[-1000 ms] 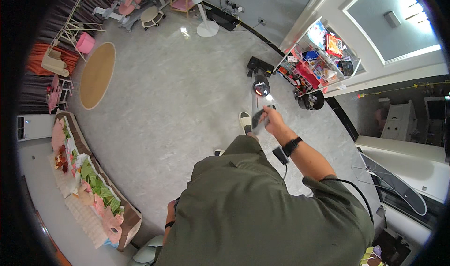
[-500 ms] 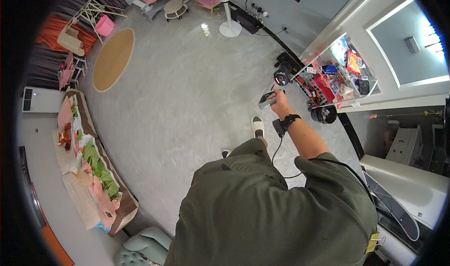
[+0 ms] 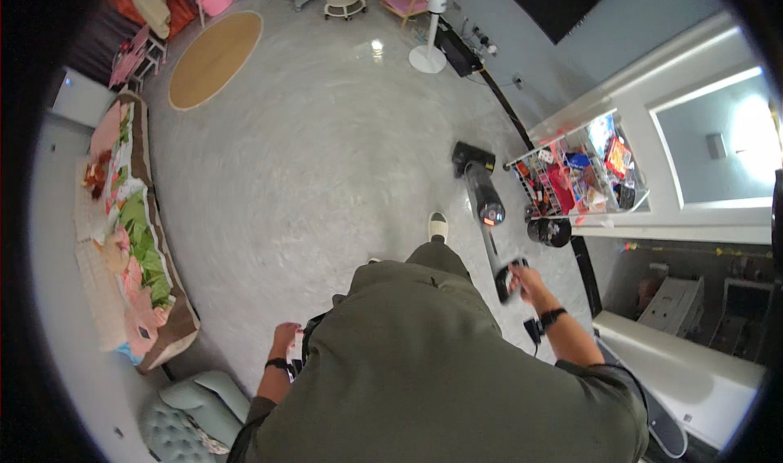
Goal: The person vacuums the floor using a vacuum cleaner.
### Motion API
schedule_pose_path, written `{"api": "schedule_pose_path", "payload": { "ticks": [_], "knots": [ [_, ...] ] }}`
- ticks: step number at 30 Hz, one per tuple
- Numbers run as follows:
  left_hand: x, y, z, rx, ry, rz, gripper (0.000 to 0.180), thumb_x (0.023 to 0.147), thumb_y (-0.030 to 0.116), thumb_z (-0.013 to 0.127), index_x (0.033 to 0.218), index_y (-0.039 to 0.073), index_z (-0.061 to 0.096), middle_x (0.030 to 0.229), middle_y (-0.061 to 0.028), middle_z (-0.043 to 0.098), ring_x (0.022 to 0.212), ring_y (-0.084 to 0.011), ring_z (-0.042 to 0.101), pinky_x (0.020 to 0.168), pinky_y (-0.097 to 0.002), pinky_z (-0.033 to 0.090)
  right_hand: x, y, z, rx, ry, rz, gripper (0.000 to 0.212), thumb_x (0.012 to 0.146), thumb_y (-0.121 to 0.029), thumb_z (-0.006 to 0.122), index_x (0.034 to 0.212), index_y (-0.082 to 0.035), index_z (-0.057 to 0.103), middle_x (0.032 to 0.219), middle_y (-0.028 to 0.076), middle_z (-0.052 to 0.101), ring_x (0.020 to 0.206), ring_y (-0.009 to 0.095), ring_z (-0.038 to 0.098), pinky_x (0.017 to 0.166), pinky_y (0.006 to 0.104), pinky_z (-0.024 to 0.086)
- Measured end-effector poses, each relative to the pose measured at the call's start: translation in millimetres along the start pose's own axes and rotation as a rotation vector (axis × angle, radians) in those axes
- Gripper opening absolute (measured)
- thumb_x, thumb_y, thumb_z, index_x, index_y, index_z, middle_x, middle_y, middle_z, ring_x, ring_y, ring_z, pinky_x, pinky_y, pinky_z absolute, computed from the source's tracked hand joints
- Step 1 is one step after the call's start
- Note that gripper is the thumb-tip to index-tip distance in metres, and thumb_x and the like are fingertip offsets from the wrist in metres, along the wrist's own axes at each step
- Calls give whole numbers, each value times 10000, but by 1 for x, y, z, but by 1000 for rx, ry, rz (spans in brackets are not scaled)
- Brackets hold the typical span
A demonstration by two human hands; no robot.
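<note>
My right hand is wrapped round the black loop handle of a floor vacuum, to the right of my body. Its grey pole runs forward from the handle to a dark body with a small lit display. The wide black floor head lies flat on the grey floor beyond. Low at my left side hangs my left hand, close to my hip. Something whitish and black shows beside it, but its fingers are too small and partly hidden to read. A dark band circles each wrist.
A wire rack full of packets stands right of the vacuum, with a black bin at its near end. Ahead are a white fan and a round stool. A covered sofa and an oval mat are left.
My right hand has drawn back toward my body with the vacuum handle. The vacuum has moved away from the rack, its floor head now plainly visible. My left hand has come into view.
</note>
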State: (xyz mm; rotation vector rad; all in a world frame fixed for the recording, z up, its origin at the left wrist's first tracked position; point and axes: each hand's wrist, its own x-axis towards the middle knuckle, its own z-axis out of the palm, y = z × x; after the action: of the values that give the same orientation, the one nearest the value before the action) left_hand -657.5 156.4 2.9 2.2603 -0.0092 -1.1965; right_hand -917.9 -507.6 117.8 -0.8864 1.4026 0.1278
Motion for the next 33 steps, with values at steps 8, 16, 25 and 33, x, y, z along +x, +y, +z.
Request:
{"api": "schedule_pose_path", "payload": {
  "ticks": [8,16,25,33],
  "knots": [
    [2,89,32,-332,43,-240,245,790,204,506,885,-4,594,771,-71,657,652,-165,621,403,-317,402,-24,-7,-84,-1117,182,-94,313,692,-234,674,676,62,571,600,162,568,557,250,577,483,370,427],
    [-7,48,107,-333,44,-162,222,798,159,507,877,-31,590,789,-94,652,570,-174,586,390,-328,413,62,-93,-98,-1445,106,-465,276,684,-232,677,657,18,563,507,107,535,461,216,552,447,353,425],
    [-75,120,192,-605,208,-416,252,798,174,488,881,-40,592,726,-80,655,491,-154,558,358,-294,400,206,-252,66,-1587,-59,-797,453,679,-414,663,746,31,608,706,232,606,758,385,599,641,425,468],
    [-191,146,285,-454,337,-465,222,750,182,536,877,28,631,750,-75,653,431,-151,505,362,-267,402,312,-379,264,-1247,-267,-717,243,692,-234,615,642,2,584,585,89,578,505,166,545,473,310,409]
  ]
}}
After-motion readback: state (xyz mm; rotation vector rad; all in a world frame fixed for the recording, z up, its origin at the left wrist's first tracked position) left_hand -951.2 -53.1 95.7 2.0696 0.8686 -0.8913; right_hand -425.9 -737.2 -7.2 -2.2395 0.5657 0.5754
